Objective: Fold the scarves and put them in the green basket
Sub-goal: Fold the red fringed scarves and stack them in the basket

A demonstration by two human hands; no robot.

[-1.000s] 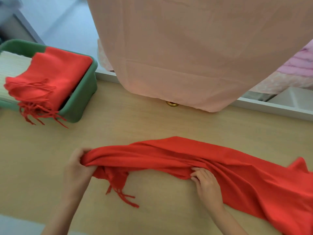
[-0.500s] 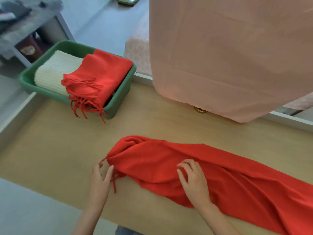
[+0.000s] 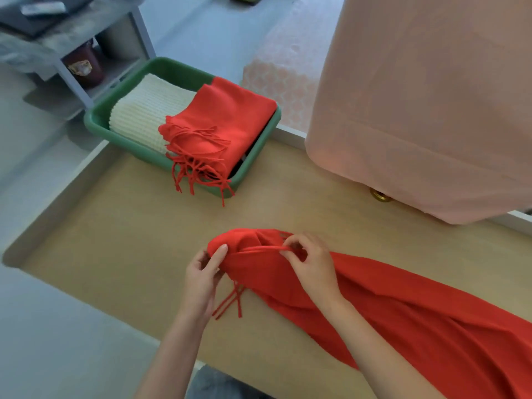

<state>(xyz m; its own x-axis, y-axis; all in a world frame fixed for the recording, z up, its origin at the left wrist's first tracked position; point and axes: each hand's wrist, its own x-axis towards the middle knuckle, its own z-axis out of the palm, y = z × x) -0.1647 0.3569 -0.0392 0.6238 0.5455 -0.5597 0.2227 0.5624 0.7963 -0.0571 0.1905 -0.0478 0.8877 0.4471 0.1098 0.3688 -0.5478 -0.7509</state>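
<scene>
A long red scarf [image 3: 403,306] lies bunched across the wooden table [image 3: 121,240], running off to the lower right. My left hand [image 3: 201,280] grips its near end, where a few fringe strands hang down. My right hand [image 3: 311,266] pinches a fold of the same end, a little to the right. At the table's back left stands the green basket [image 3: 98,122]. Inside it lie a folded cream knitted scarf [image 3: 146,110] and a folded red scarf [image 3: 227,122] whose fringe hangs over the front rim.
A pink cloth [image 3: 426,96] hangs down over the table's back right, with a brass knob [image 3: 380,194] under its hem. A grey shelf unit [image 3: 72,53] with a dark jar stands beyond the table's left edge. A patterned pink surface [image 3: 282,79] lies behind the basket.
Both hands have come together at the scarf's left end. The right hand slid left from the middle and now pinches a fold. My view has swung left, so the basket sits more central.
</scene>
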